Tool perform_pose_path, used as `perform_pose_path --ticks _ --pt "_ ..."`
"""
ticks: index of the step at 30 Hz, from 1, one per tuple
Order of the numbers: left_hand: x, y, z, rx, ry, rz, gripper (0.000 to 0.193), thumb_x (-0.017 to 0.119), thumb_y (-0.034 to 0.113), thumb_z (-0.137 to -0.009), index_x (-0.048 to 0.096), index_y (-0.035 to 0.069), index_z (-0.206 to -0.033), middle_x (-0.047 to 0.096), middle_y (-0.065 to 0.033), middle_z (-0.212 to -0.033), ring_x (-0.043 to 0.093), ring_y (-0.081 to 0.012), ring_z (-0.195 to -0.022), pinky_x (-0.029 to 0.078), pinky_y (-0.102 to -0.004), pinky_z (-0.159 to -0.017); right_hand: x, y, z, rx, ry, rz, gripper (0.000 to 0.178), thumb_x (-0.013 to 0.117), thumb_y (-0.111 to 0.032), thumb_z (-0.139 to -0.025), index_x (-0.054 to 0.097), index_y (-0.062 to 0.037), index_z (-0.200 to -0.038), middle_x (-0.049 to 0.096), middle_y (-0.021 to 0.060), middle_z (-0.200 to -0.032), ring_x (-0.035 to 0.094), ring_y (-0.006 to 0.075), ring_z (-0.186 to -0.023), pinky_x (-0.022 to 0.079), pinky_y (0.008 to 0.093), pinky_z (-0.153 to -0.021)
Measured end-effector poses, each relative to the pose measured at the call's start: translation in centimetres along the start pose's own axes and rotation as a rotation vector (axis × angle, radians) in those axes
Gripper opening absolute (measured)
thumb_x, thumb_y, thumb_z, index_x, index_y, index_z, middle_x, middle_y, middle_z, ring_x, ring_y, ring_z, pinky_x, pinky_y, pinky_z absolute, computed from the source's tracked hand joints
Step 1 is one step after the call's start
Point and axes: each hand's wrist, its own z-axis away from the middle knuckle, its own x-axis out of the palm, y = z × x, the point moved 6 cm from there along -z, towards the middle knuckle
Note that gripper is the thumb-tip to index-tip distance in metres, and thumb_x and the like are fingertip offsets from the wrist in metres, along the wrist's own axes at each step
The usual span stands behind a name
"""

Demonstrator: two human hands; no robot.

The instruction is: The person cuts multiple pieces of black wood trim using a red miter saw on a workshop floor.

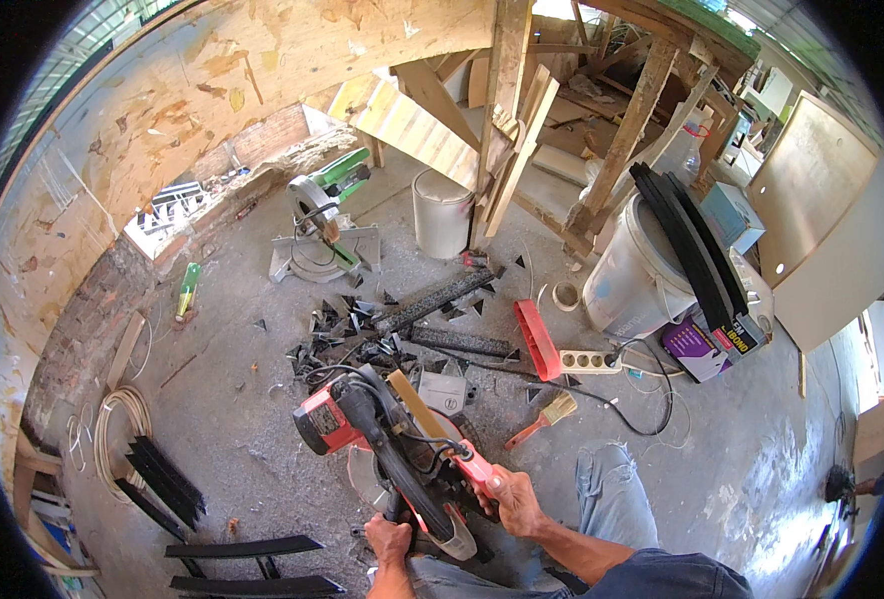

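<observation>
A red and black mitre saw (pixel 387 439) stands on the floor in front of me, its motor pointing to the left. My right hand (pixel 515 502) is wrapped round the saw's red handle. Left of the blade guard, my left hand (pixel 389 539) is closed on a dark bar-like piece; whether it belongs to the saw or is a loose strip, I cannot tell. Just beyond the saw lies a heap of black offcuts (pixel 347 334). Two dusty black lengths lie beside that heap. A paintbrush (pixel 544 419) with a red handle rests to the right.
A power strip (pixel 587 361) and its black cable lie to the right, beside a red channel-shaped piece (pixel 536 339). Black strips (pixel 247 547) and coiled cable (pixel 117 429) are at left. A green mitre saw (pixel 324 225) and buckets (pixel 442 215) stand farther back.
</observation>
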Motion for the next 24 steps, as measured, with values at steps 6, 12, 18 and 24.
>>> perform_pose_path --ticks 6,12,18,24 --pt "0.0 -0.2 -0.1 -0.017 -0.013 0.011 0.029 0.069 0.01 -0.064 0.071 -0.011 -0.085 0.068 -0.0317 -0.08 0.071 -0.0449 -0.082 0.056 -0.0472 -0.082 0.0 0.3 0.1 -0.01 -0.004 -0.021 0.061 0.04 -0.056 -0.104 0.058 0.0007 -0.091 0.057 0.0048 -0.07 0.056 0.0116 -0.063 0.048 0.0281 -0.057" --pt "-0.8 0.8 0.3 -0.048 -0.019 0.032 0.028 0.07 0.01 -0.064 0.071 -0.01 -0.084 0.068 -0.0316 -0.081 0.071 -0.0447 -0.083 0.056 -0.0464 -0.081 -0.2 0.4 0.2 -0.015 -0.014 -0.022 0.061 0.039 -0.055 -0.105 0.058 0.0009 -0.091 0.057 0.0053 -0.07 0.056 0.012 -0.063 0.048 0.0286 -0.057" --pt "-0.8 0.8 0.4 -0.044 -0.015 0.039 0.027 0.069 0.01 -0.064 0.07 -0.01 -0.083 0.068 -0.0312 -0.08 0.071 -0.0444 -0.081 0.056 -0.0469 -0.08 0.0 0.1 0.1 -0.022 -0.005 -0.029 0.06 0.039 -0.054 -0.105 0.058 0.0012 -0.092 0.058 0.0053 -0.072 0.056 0.0118 -0.063 0.048 0.0283 -0.057" --pt "-0.2 0.1 0.1 -0.021 0.013 0.001 0.027 0.068 0.009 -0.063 0.07 -0.01 -0.083 0.068 -0.0311 -0.079 0.07 -0.0447 -0.081 0.056 -0.0474 -0.079 0.2 -0.6 -0.2 0.005 0.004 0.022 0.059 0.038 -0.054 -0.105 0.058 0.0006 -0.092 0.058 0.0046 -0.071 0.056 0.0115 -0.063 0.048 0.0283 -0.057"
